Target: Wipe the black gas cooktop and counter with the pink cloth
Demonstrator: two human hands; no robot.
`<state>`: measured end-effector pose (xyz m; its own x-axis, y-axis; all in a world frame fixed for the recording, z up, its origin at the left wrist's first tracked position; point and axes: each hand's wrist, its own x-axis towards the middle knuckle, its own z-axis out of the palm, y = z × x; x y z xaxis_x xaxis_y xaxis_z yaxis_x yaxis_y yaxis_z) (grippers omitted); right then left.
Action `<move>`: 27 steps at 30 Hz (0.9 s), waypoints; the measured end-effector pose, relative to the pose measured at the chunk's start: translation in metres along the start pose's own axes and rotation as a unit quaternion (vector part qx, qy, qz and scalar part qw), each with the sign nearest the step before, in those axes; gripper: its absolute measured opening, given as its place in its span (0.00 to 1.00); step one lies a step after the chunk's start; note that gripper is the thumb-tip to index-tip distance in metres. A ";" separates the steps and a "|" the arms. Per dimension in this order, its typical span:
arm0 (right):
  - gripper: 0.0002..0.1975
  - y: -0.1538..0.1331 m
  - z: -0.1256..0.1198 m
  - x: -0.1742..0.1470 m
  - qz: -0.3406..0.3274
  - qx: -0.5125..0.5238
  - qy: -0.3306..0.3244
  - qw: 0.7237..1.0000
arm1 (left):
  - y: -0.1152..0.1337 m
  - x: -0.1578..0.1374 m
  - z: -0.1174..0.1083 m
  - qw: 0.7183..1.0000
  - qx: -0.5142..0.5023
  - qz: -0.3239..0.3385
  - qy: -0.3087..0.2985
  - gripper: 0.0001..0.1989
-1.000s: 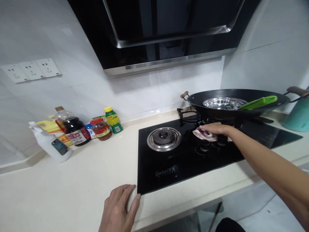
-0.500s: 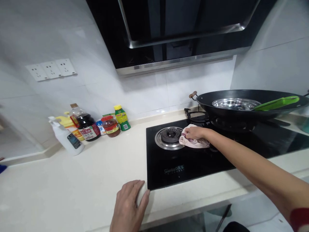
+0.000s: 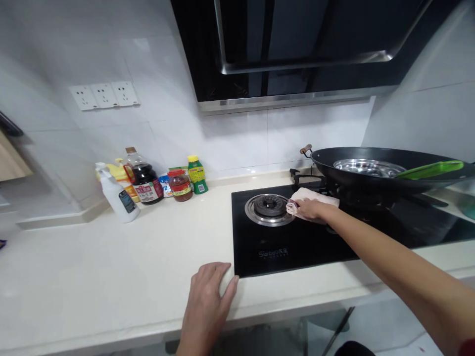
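Stovetop, gripped cloth, wok holding dish

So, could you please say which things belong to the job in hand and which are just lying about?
Seemingly in use: right hand, cloth, gas hob.
Lying about: wok, metal bowl, green utensil, spray bottle, red-lidded jar, green bottle.

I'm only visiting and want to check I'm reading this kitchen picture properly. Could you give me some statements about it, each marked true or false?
1. The right hand holds a cloth. True.
2. Both hands grip the cloth. False: the left hand is on the counter, beside the stove.
3. A metal dish sits in the wok. True.
4. All the bottle caps are red. False: the green bottle has a yellow one.
5. In the picture, the wall sockets are left of the range hood. True.
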<state>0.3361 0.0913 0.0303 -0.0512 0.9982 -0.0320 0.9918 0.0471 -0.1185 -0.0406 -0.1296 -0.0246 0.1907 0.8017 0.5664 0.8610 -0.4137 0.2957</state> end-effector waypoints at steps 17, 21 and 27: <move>0.28 -0.069 0.019 -0.124 -0.108 -0.007 0.045 0.993 | 0.006 -0.001 -0.003 0.999 0.000 -0.023 -0.030 0.12; 0.29 -0.060 0.018 -0.111 -0.055 0.019 0.043 0.997 | 0.006 -0.001 -0.003 1.000 0.002 -0.021 -0.023 0.12; 0.34 -0.091 0.028 -0.116 -0.048 0.076 0.019 0.996 | 0.007 0.002 -0.005 0.999 0.007 -0.028 -0.018 0.14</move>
<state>0.2488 -0.0302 0.0170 -0.1373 0.9902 0.0245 0.9536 0.1388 -0.2672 -0.0363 -0.1335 -0.0175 0.1595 0.8385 0.5210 0.8770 -0.3627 0.3151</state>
